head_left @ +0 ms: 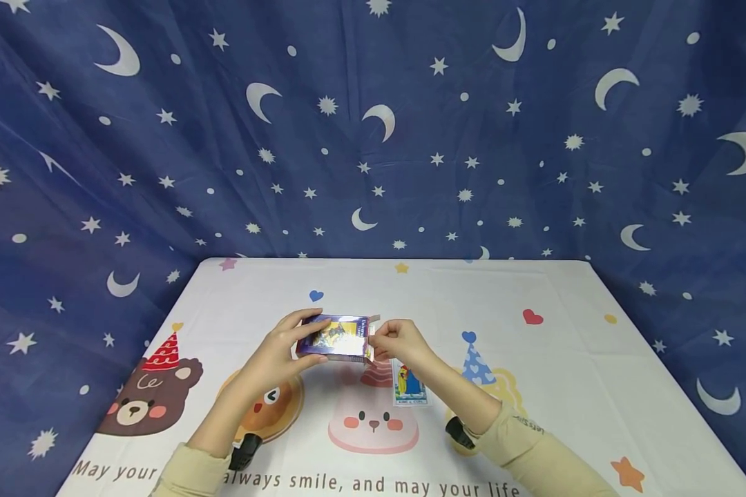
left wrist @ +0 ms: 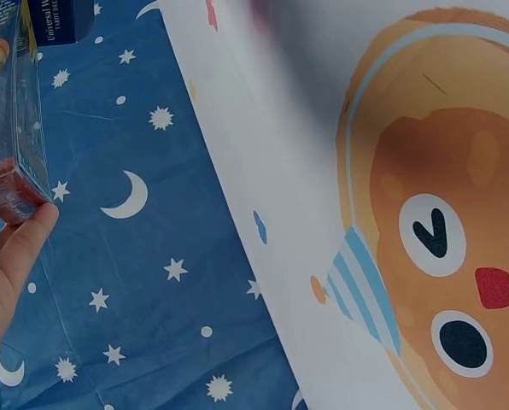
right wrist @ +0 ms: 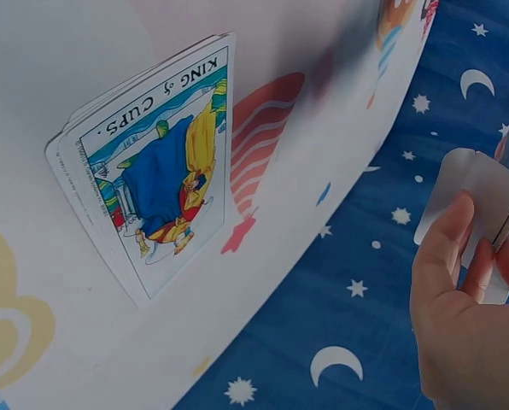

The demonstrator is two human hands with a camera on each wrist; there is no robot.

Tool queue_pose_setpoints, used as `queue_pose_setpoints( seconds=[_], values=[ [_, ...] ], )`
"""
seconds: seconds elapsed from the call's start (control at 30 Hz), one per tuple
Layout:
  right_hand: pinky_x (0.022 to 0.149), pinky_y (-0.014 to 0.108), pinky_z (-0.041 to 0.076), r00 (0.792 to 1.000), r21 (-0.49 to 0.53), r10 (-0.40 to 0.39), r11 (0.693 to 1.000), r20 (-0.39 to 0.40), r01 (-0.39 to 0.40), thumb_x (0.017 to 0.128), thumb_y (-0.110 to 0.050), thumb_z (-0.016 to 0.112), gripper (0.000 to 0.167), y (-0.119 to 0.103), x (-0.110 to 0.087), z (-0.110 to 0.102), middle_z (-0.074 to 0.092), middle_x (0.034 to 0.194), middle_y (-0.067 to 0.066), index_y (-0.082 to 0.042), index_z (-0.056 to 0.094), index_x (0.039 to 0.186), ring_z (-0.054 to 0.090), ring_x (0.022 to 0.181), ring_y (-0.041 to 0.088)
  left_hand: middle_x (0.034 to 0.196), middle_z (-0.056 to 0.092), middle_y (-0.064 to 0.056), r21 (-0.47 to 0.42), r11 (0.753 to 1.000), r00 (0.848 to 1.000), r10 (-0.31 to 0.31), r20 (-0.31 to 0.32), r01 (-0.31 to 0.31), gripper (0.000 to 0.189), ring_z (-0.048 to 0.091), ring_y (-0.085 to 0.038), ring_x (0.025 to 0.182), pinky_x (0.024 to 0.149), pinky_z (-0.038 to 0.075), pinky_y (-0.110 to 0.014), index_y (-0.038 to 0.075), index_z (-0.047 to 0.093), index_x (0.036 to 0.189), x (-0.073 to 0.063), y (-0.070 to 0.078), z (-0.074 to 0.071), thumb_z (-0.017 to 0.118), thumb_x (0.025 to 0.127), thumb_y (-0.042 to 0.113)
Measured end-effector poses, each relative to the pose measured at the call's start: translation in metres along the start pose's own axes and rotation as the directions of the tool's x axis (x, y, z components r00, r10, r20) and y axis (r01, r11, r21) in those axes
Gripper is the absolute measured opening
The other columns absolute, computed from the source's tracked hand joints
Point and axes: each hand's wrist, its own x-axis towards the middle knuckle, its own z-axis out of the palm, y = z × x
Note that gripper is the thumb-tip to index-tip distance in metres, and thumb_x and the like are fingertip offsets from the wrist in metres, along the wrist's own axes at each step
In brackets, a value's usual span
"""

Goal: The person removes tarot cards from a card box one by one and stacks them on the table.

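My left hand grips a dark blue tarot card box across its left part, raised over the table. In the left wrist view, a fingertip supports a lower corner of the clear-coated box. At the box's right end my right hand works with bent fingers. The right wrist view shows its thumb on a pale rounded flap of the box, pinching it against the fingers. Below that hand lies a small stack of tarot cards, face up, with King of Cups on top.
A white tablecloth printed with animal faces, hearts and lettering covers the table. Behind it and at the sides hangs a blue curtain with moons and stars. The table's back edge runs well beyond the hands.
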Motion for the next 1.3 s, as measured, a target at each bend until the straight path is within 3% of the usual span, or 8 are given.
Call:
queue_pose_setpoints(
  seconds=[0.23,0.43,0.53,0.63,0.73,0.8,1.03,1.3],
  values=[
    [0.065,0.028,0.058,0.997,0.017,0.064,0.998,-0.039,-0.063,0.089,-0.009,0.060,0.018,0.001,0.001,-0.003,0.063,0.072,0.009,0.008,0.063,0.087,0.058,0.057,0.011,0.137,0.048,-0.012,0.005,1.000,1.000,0.003,-0.007,-0.003,0.059,0.044,-0.035,0.128,0.101,0.043,-0.050,0.010,0.061,0.126,0.000,-0.004,0.000,0.082,0.071,0.019],
    [0.059,0.022,0.055,0.995,0.095,0.094,0.991,-0.013,-0.093,0.092,-0.011,0.053,0.023,0.003,0.000,-0.009,0.056,0.065,0.002,0.011,0.060,0.092,0.054,0.055,0.009,0.138,0.048,-0.012,0.011,1.000,1.000,-0.015,-0.005,0.015,0.058,0.043,-0.036,0.129,0.102,0.042,-0.051,0.011,0.061,0.126,0.000,-0.007,-0.002,0.081,0.072,0.020],
    [0.059,0.022,0.055,0.992,0.098,0.123,0.987,0.040,-0.126,0.096,-0.021,0.050,0.034,0.004,-0.002,-0.011,0.057,0.067,0.000,0.011,0.059,0.101,0.056,0.056,0.008,0.139,0.047,-0.011,0.011,1.000,1.000,-0.026,-0.003,0.026,0.058,0.043,-0.035,0.130,0.102,0.043,-0.051,0.011,0.061,0.127,-0.001,-0.008,-0.003,0.080,0.073,0.020],
    [0.061,0.023,0.056,0.980,0.085,0.138,0.985,0.144,-0.151,0.097,-0.027,0.051,0.039,0.005,-0.004,-0.013,0.063,0.070,0.002,0.011,0.058,0.105,0.060,0.056,0.007,0.139,0.047,-0.012,0.011,1.000,1.000,-0.028,-0.009,0.028,0.058,0.043,-0.035,0.129,0.102,0.043,-0.051,0.010,0.061,0.126,0.000,-0.007,-0.004,0.081,0.073,0.019],
    [0.060,0.021,0.055,0.964,0.094,0.128,0.984,0.232,-0.154,0.093,-0.021,0.057,0.032,0.006,-0.006,-0.014,0.067,0.070,0.002,0.010,0.058,0.101,0.062,0.056,0.006,0.138,0.048,-0.013,0.014,1.000,1.000,-0.019,-0.021,0.020,0.058,0.044,-0.036,0.129,0.102,0.043,-0.051,0.009,0.061,0.126,0.000,-0.006,-0.004,0.081,0.072,0.018],
    [0.060,0.019,0.055,0.962,0.118,0.116,0.982,0.248,-0.148,0.092,-0.016,0.058,0.026,0.007,-0.007,-0.014,0.067,0.070,0.001,0.010,0.059,0.100,0.061,0.057,0.006,0.138,0.048,-0.013,0.018,1.000,1.000,-0.018,-0.026,0.019,0.058,0.044,-0.036,0.129,0.101,0.043,-0.050,0.008,0.061,0.126,0.000,-0.006,-0.004,0.081,0.072,0.017],
    [0.060,0.018,0.054,0.974,0.143,0.113,0.979,0.197,-0.142,0.090,-0.011,0.057,0.026,0.011,-0.010,-0.019,0.067,0.071,0.001,0.011,0.058,0.104,0.061,0.060,0.007,0.139,0.047,-0.011,0.011,0.998,0.998,-0.066,-0.013,0.066,0.057,0.043,-0.034,0.130,0.103,0.042,-0.050,0.010,0.060,0.127,-0.003,-0.010,-0.006,0.080,0.074,0.021],
    [0.059,0.016,0.053,0.980,0.229,0.129,0.960,0.151,-0.162,0.092,-0.008,0.053,0.028,0.011,-0.014,-0.027,0.070,0.077,0.003,0.013,0.052,0.110,0.064,0.060,0.006,0.140,0.046,-0.012,0.013,0.998,0.998,-0.063,-0.007,0.063,0.057,0.043,-0.034,0.129,0.102,0.043,-0.050,0.009,0.059,0.128,-0.005,-0.014,-0.008,0.079,0.076,0.022]
  ],
)
